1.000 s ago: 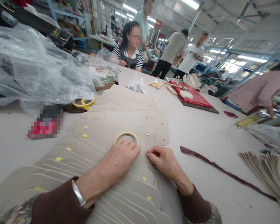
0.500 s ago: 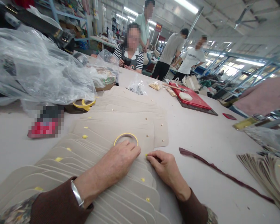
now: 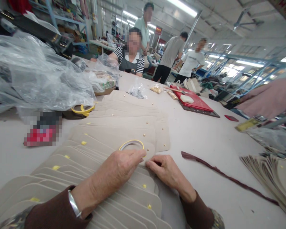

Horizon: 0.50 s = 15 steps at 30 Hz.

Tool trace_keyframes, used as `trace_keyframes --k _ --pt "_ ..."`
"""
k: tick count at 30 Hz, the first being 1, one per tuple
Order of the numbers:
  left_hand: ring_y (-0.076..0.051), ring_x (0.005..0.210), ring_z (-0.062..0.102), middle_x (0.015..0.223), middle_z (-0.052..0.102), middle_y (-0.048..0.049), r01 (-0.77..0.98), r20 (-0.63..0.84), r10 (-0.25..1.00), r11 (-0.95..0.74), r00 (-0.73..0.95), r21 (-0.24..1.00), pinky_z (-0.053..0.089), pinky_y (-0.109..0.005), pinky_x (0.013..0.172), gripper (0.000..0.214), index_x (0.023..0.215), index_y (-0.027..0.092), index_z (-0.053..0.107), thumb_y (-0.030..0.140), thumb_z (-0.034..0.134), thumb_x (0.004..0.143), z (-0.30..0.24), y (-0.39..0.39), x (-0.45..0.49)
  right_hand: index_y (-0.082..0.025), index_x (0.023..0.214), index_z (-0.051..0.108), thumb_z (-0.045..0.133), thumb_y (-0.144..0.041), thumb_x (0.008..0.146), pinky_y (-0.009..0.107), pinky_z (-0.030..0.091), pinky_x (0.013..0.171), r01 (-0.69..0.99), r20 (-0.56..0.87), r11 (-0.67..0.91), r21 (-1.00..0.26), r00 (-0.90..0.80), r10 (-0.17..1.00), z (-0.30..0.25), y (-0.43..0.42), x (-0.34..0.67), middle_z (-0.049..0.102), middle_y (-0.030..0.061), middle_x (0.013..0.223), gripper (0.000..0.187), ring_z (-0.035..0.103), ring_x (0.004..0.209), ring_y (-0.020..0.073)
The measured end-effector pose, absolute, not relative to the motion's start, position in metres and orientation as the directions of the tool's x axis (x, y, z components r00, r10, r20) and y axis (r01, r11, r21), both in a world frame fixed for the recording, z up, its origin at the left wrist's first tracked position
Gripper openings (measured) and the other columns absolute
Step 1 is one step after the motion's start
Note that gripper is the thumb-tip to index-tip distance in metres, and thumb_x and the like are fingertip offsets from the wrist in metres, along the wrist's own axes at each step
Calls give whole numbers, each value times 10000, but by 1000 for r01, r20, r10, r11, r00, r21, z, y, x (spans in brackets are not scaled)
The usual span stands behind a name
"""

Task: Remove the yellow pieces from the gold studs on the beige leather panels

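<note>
Both my hands rest on a fanned row of beige leather pieces dotted with small yellow tape tabs and brass studs. My left hand lies knuckles up, its bent fingers closed on the near rim of a yellow tape roll that sits on the top piece. My right hand is just to the right of it, almost touching the left fingertips. Its thumb and forefinger are pinched together on the piece's edge. What they pinch is too small to make out.
Clear plastic bags are piled at the left, with more yellow tape rolls beside them. A dark red strip lies to the right, a red board farther back, and a stack of pieces at the right edge. Several people are behind the table.
My right hand has slid a little left, up to the left fingertips. My left fingers have closed over the tape roll's near rim. The view has dropped slightly.
</note>
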<state>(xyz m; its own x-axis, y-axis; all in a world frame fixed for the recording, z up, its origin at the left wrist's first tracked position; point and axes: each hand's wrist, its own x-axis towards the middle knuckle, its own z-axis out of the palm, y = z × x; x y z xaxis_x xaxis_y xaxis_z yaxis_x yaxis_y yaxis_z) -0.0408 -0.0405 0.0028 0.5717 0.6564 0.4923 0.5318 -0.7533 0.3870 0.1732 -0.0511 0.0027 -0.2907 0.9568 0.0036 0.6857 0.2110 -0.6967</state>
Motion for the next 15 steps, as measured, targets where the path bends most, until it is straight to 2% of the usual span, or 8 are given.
trace_keyframes --k 3,6,9,12,15 --pt "-143 832 688 974 706 -41 526 519 648 -759 557 384 559 -244 723 271 1233 200 477 203 423 968 -1 -40 -40 -172 848 715 592 -200 843 234 461 590 587 268 307 -749 -155 951 6 -52 169 704 14 737 126 603 630 140" --pt "-162 899 696 1063 708 -77 542 492 662 -748 566 383 574 -270 747 374 1350 183 362 211 393 978 -3 -40 -39 -180 957 690 584 -158 848 254 502 650 519 452 493 -698 -216 866 9 -53 160 706 42 813 154 616 674 142" --pt "-173 832 706 1002 721 -74 573 446 688 -725 573 382 570 -275 671 357 1337 175 342 215 366 983 -1 -41 -36 -186 974 664 559 -127 864 263 514 688 488 523 601 -633 -304 797 9 -54 153 700 54 838 163 629 714 145" --pt "-172 823 702 981 715 -60 601 397 718 -696 572 393 548 -265 655 320 1300 191 359 215 366 981 1 -41 -36 -186 885 654 537 -115 866 258 503 665 515 543 624 -588 -321 776 4 -51 149 688 47 764 139 631 692 149" --pt "-162 770 693 887 704 -22 606 347 732 -681 586 411 515 -245 617 235 1202 209 443 218 379 976 -2 -43 -42 -188 835 639 505 -109 849 252 489 612 570 575 630 -527 -306 758 0 -50 147 667 37 684 156 616 623 149"
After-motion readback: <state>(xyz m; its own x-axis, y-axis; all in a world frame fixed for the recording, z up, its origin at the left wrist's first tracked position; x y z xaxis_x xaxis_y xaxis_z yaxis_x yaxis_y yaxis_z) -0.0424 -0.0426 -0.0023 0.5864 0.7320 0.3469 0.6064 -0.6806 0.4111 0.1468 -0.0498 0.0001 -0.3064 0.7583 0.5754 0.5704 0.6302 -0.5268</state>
